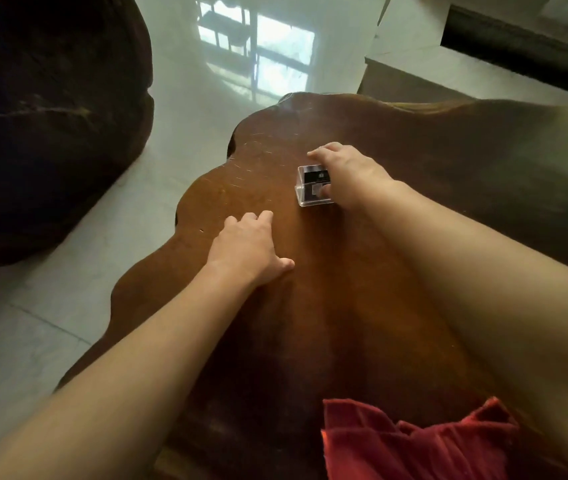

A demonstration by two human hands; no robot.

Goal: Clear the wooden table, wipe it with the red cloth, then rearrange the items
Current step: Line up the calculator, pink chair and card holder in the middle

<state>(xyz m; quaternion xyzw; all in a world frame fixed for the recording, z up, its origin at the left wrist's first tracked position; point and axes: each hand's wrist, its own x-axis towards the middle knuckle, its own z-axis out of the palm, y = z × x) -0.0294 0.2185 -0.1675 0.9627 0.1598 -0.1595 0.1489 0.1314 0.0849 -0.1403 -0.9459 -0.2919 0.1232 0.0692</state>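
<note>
The wooden table [362, 306] with a scalloped edge fills the middle of the view. A small clear plastic box [312, 186] with a dark card inside rests on its far left part. My right hand [351, 174] grips the box from the right, thumb on its near side and fingers over its top. My left hand [251, 247] lies flat on the table nearer the left edge, fingers spread and holding nothing. The red cloth [414, 441] lies crumpled on the table's near end, below my right forearm.
A dark brown sofa [43, 126] stands to the left across a strip of pale glossy floor tiles [178, 98]. A dark low unit [517, 50] sits at the far right, beyond the table.
</note>
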